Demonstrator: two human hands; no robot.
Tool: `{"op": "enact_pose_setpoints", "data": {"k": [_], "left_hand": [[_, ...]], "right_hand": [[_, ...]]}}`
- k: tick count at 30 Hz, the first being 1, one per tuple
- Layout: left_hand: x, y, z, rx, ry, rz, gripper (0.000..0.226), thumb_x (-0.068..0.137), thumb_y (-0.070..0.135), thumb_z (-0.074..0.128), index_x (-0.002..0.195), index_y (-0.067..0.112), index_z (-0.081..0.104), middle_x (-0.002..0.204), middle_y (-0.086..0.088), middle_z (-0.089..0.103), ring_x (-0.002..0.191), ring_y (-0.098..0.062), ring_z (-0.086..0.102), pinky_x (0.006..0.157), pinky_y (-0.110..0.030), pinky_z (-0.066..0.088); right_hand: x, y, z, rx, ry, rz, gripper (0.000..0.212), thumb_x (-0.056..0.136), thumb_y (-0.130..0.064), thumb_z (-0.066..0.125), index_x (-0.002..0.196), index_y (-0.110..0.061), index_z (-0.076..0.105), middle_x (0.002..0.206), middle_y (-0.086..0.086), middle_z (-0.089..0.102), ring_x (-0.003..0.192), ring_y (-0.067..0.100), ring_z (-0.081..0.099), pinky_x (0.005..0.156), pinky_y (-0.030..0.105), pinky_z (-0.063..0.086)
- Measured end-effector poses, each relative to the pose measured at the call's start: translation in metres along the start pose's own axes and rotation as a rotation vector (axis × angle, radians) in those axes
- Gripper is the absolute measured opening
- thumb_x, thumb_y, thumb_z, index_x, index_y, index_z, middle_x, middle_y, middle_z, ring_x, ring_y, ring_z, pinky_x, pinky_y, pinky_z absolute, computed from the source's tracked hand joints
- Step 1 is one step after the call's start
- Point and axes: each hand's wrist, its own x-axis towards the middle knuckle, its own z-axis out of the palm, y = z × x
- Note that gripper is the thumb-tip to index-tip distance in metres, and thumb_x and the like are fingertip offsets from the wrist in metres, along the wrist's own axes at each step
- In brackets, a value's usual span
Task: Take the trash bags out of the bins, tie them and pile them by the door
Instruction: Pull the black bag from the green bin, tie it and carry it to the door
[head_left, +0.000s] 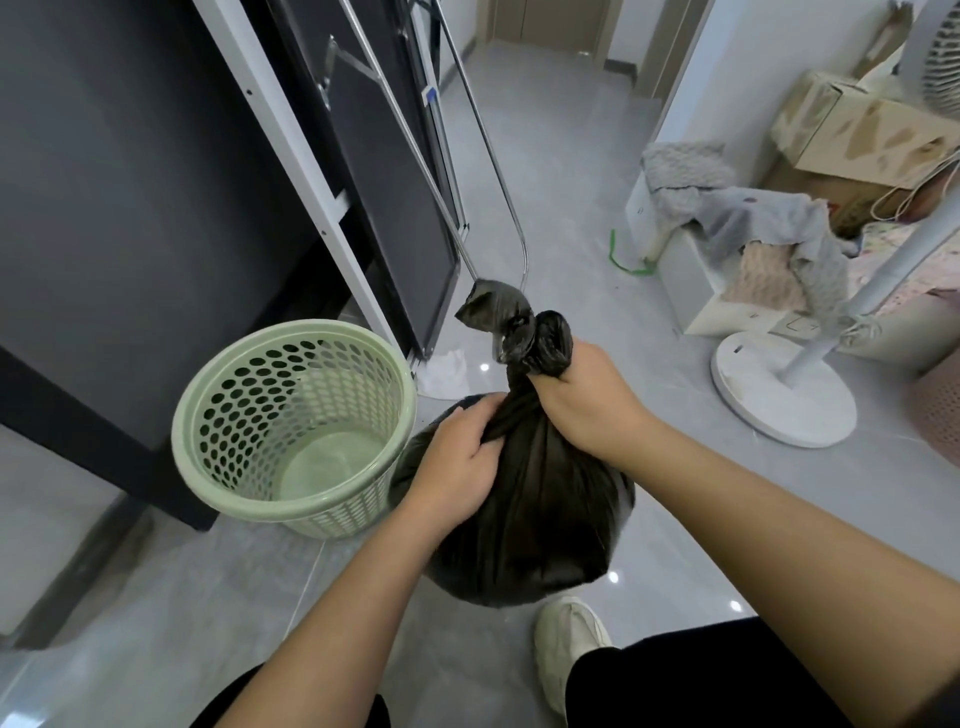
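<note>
A full black trash bag (540, 519) hangs just above the grey floor in front of me. Its neck is twisted and its loose top ends stick up above my fingers. My right hand (587, 400) is closed around the twisted neck. My left hand (457, 457) pinches the bag's plastic just below the neck, on its left side. A pale green perforated bin (249, 467) stands on the floor to the left of the bag, with no bag inside it.
A dark cabinet (130, 208) and a folded metal rack (415, 182) stand at the left. A fan's round white base (779, 400) sits at the right, beside white boxes draped with grey cloth (769, 218). A hallway (545, 104) runs ahead. My shoe (566, 639) is below the bag.
</note>
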Motion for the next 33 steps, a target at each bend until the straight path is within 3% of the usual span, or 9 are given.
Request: {"op": "enact_pose_setpoints", "data": {"k": [3, 5, 9, 15, 19, 22, 26, 29, 33], "left_hand": [[-0.001, -0.003, 0.007, 0.037, -0.067, 0.072, 0.043, 0.088, 0.05, 0.047, 0.128, 0.034, 0.047, 0.123, 0.02, 0.057, 0.119, -0.005, 0.052, 0.103, -0.04, 0.04], [-0.001, -0.006, 0.012, 0.077, -0.124, 0.084, 0.067, 0.078, 0.064, 0.055, 0.135, 0.034, 0.038, 0.134, 0.012, 0.05, 0.127, -0.012, 0.045, 0.106, -0.048, 0.036], [0.0, 0.004, 0.022, 0.064, -0.14, 0.05, 0.089, 0.059, 0.064, 0.073, 0.136, 0.041, 0.033, 0.132, 0.016, 0.046, 0.128, -0.011, 0.042, 0.106, -0.045, 0.037], [0.0, 0.009, 0.028, 0.051, -0.068, -0.027, 0.048, 0.06, 0.057, 0.069, 0.102, 0.056, 0.045, 0.112, 0.02, 0.043, 0.116, -0.011, 0.046, 0.1, -0.035, 0.042], [0.0, 0.005, 0.032, -0.018, 0.028, -0.037, 0.015, 0.072, 0.039, 0.06, 0.086, 0.04, 0.056, 0.096, 0.016, 0.053, 0.101, -0.015, 0.056, 0.087, -0.03, 0.046], [-0.004, 0.0, 0.036, -0.055, 0.042, -0.039, 0.019, 0.078, 0.028, 0.052, 0.083, 0.012, 0.061, 0.082, 0.002, 0.064, 0.081, -0.013, 0.06, 0.073, -0.026, 0.044], [-0.007, -0.006, 0.037, -0.201, -0.006, -0.114, 0.018, 0.081, 0.024, 0.044, 0.074, 0.027, 0.061, 0.079, 0.003, 0.067, 0.078, -0.007, 0.058, 0.074, -0.028, 0.044], [-0.01, 0.0, 0.033, -0.27, -0.089, -0.151, 0.032, 0.086, 0.025, 0.044, 0.088, 0.051, 0.062, 0.096, 0.021, 0.067, 0.098, 0.0, 0.06, 0.087, -0.022, 0.045], [-0.008, 0.012, 0.034, -0.396, -0.249, -0.298, 0.034, 0.1, 0.034, 0.035, 0.127, 0.027, 0.055, 0.121, 0.008, 0.062, 0.118, -0.009, 0.055, 0.099, -0.025, 0.039]], "right_hand": [[0.002, -0.004, 0.006, 0.361, 0.001, 0.134, 0.027, 0.094, -0.019, 0.047, 0.068, -0.014, 0.047, 0.065, 0.002, 0.048, 0.066, 0.017, 0.041, 0.063, 0.032, 0.036], [0.002, -0.007, 0.008, 0.444, 0.039, 0.17, 0.03, 0.092, -0.027, 0.046, 0.064, -0.016, 0.042, 0.06, 0.001, 0.045, 0.062, 0.017, 0.04, 0.061, 0.033, 0.035], [0.001, -0.013, 0.01, 0.575, 0.111, 0.252, 0.036, 0.096, -0.024, 0.04, 0.062, -0.015, 0.033, 0.053, 0.003, 0.032, 0.052, 0.017, 0.03, 0.058, 0.034, 0.025], [0.001, -0.012, 0.008, 0.681, 0.103, 0.355, 0.04, 0.095, -0.032, 0.045, 0.06, -0.018, 0.032, 0.052, 0.003, 0.031, 0.044, 0.013, 0.028, 0.05, 0.027, 0.026], [-0.001, -0.005, 0.012, 0.638, 0.068, 0.337, 0.037, 0.083, -0.036, 0.065, 0.062, -0.017, 0.042, 0.053, 0.001, 0.036, 0.05, 0.016, 0.036, 0.054, 0.028, 0.033], [-0.002, -0.001, 0.012, 0.545, 0.04, 0.237, 0.025, 0.08, -0.027, 0.072, 0.065, -0.021, 0.054, 0.054, -0.012, 0.047, 0.056, 0.008, 0.044, 0.058, 0.023, 0.039], [0.0, 0.001, 0.005, 0.467, -0.017, 0.191, 0.038, 0.089, -0.029, 0.062, 0.061, -0.012, 0.041, 0.054, -0.002, 0.037, 0.051, 0.011, 0.033, 0.051, 0.022, 0.031], [0.002, 0.005, -0.003, 0.436, -0.039, 0.22, 0.041, 0.092, -0.031, 0.058, 0.059, -0.011, 0.043, 0.052, -0.002, 0.041, 0.043, 0.006, 0.035, 0.045, 0.015, 0.032], [0.002, 0.008, -0.005, 0.435, -0.085, 0.234, 0.038, 0.092, -0.033, 0.058, 0.066, -0.009, 0.045, 0.054, 0.0, 0.042, 0.043, 0.005, 0.036, 0.042, 0.012, 0.032]]}}
